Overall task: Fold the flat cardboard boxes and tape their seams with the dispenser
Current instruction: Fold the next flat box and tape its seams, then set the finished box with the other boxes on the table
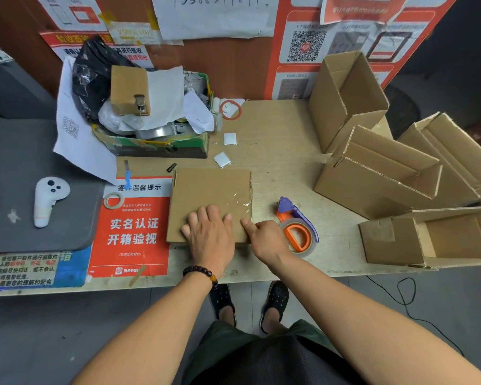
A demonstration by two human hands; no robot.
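The left hand (209, 232) lies flat, fingers spread, pressing the near edge of the box (210, 202) on the counter (278, 151). The right hand (267, 236), loosely curled and holding nothing, thumbs the tape at the box's corner beside it. The dispenser (297, 227) rests just right of that hand. Uneven pressing could leave wrinkled tape that lifts off the seam.

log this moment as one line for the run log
left hand flat on taped brown cardboard box | right hand thumb pressing clear tape at box edge | orange and purple tape dispenser on table, not held
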